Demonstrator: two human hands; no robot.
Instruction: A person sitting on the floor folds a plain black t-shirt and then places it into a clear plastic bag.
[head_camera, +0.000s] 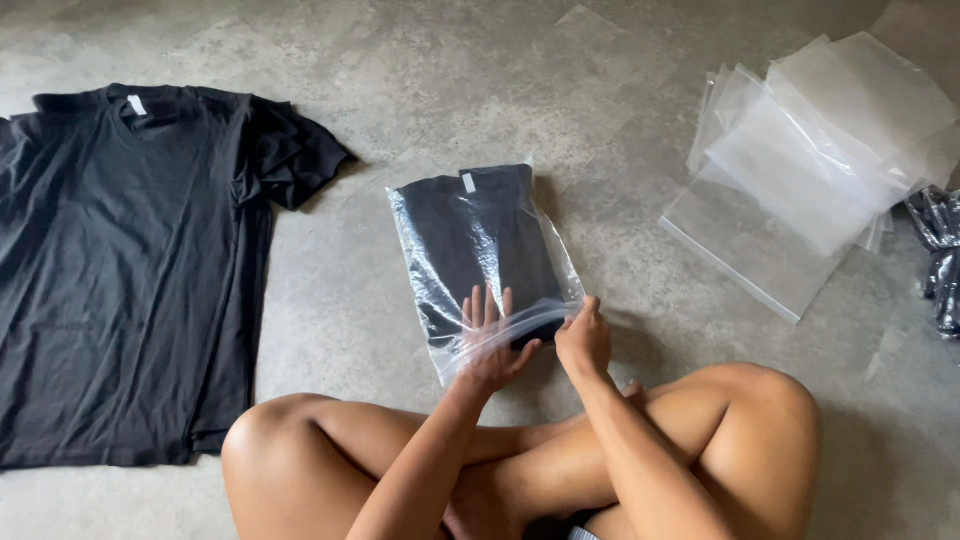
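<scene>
A folded black shirt (487, 240) is seen inside a clear plastic bag (425, 270), which lies flat on the grey concrete floor (420, 90) just in front of the crossed legs (520, 460) of the seated person. This bag is taken as the landmark for the places that follow. Its near, open end is being handled by both hands. The left hand (490, 345) is laid flat on the near end of the bag, fingers spread and pointing away from the person, with the loose flap of plastic draped over the fingers. The right hand (584, 338) is set at the bag's near right corner, where the edge of the plastic is pinched between thumb and fingers. A small white label (469, 183) shows at the shirt's collar, at the far end of the bag. To the left of the bag, well apart, a stack of unfolded black shirts (120, 270) is spread flat on the floor. To the right of the bag and farther from the person, a loose pile of empty clear bags (810, 160) is fanned out. Beyond that pile, at the right edge of the view, some dark wrapped items (940, 260) are partly seen; what they are cannot be told.
</scene>
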